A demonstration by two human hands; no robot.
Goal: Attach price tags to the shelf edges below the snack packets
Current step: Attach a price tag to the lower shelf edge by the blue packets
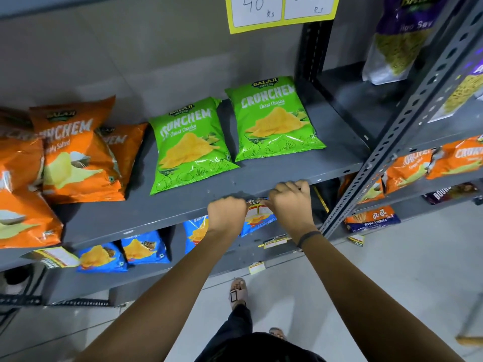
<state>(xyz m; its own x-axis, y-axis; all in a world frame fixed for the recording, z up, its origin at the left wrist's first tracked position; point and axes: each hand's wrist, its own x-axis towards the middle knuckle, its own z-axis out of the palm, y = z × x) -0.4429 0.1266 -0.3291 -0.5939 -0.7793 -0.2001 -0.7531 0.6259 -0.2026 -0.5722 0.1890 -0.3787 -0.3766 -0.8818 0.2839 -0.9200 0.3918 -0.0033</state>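
Far left, orange packets (78, 158) are piled on the grey shelf (156, 205), overlapping. Next right, 2 green packets (190, 145) lie flat side by side, well back from the front lip.

Shelf edge (146, 226) runs below them; no tag visible on it in front of the green packets.

Left hand (226, 214) is curled into a fist at the edge, just below the gap between the 2 green packets. Right hand (291, 202) is beside it, fingers bent over the lip, knuckles up. Hands are close but not touching. Both look pressed on the front face of the edge; the tag itself is hidden behind them, so I cannot tell whether either hand pinches it or just pushes.

Judgement: step in hand is fixing 1 tag under the green packets, likely smoothing or pressing it on. Next move calls for firm even pressure along the lip, then letting go to check that it holds straight.

Lower right, yellow tags (274, 242) already hang on the shelf below. Top, a yellow sheet (281, 24) reads 40.
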